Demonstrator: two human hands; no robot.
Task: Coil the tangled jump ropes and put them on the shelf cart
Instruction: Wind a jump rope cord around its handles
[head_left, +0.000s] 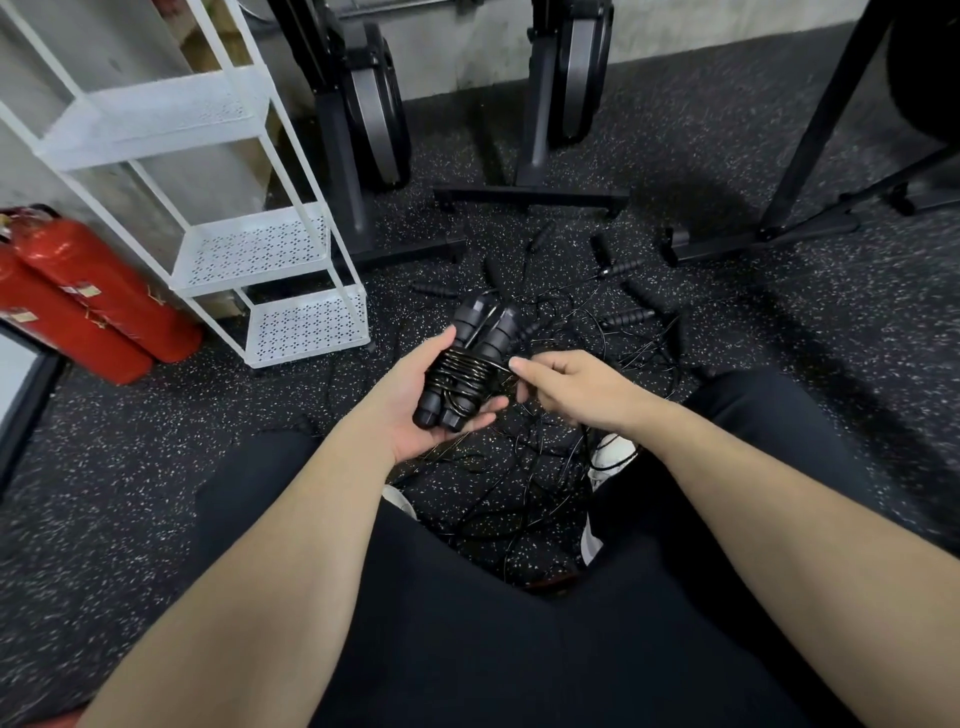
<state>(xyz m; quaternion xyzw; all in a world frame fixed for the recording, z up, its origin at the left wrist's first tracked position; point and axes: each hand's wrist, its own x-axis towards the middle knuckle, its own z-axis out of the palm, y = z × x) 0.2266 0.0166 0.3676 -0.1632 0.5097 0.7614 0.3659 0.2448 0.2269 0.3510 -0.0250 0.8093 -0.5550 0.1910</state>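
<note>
Left hand (415, 400) grips the wound rope (467, 371) — right hand (566, 387) pinches its cord, cart (306, 325) just left of it.

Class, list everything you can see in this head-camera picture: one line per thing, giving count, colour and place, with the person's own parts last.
jump rope bundle: one, black, two handles side by side with cord wound round them, in the left hand
tangled jump ropes: several, exact count unclear, black, spread on the floor ahead
shelf cart: one, white, three perforated shelves, left of the ropes
fire extinguishers: two, red, lying at far left
exercise machines: two, black, by the back wall
black frame: one, at right
floor: black, speckled white
shoes: two, white, partly hidden
left hand: holds the bundle
right hand: pinches the cord beside the bundle
</note>
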